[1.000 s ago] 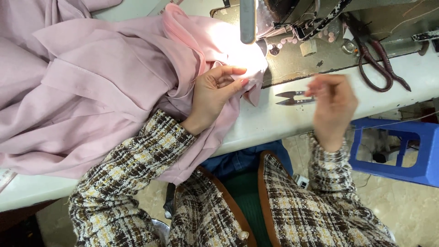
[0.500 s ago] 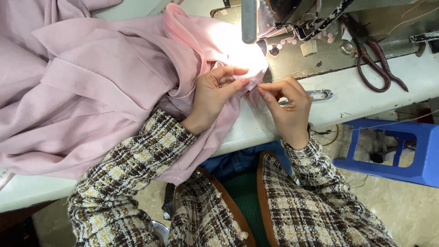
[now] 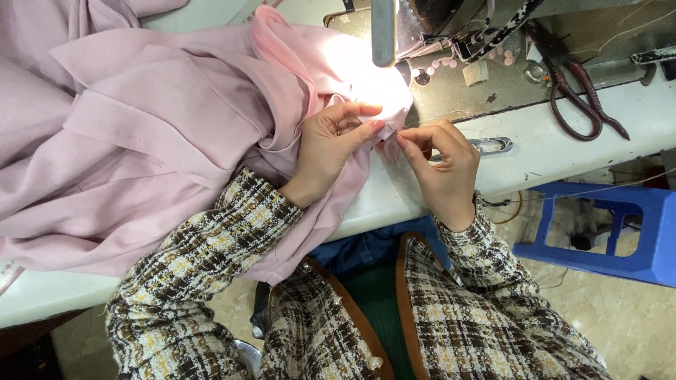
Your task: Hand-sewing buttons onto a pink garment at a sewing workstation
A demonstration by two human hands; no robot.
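Note:
A large pink fabric (image 3: 162, 141) is piled over the white sewing table (image 3: 563, 134) and hangs over its front edge. My left hand (image 3: 338, 148) grips a folded edge of it just under the sewing machine's bright lamp. My right hand (image 3: 440, 165) meets it from the right, thumb and forefinger pinched on the same fabric corner, touching the left fingertips. A thin thread runs from that spot toward the machine. Small metal thread snips (image 3: 493, 146) lie on the table just behind my right hand, held by nobody.
The sewing machine head (image 3: 422, 28) stands at the back, with a few small pink buttons (image 3: 429, 67) on its bed. Dark-handled scissors (image 3: 581, 98) lie at the right. A blue plastic stool (image 3: 620, 225) stands on the floor to the right. My checked sleeves and lap fill the foreground.
My right hand, which held the thread snips out to the right, has laid them on the table and moved left to pinch the fabric corner beside my left hand.

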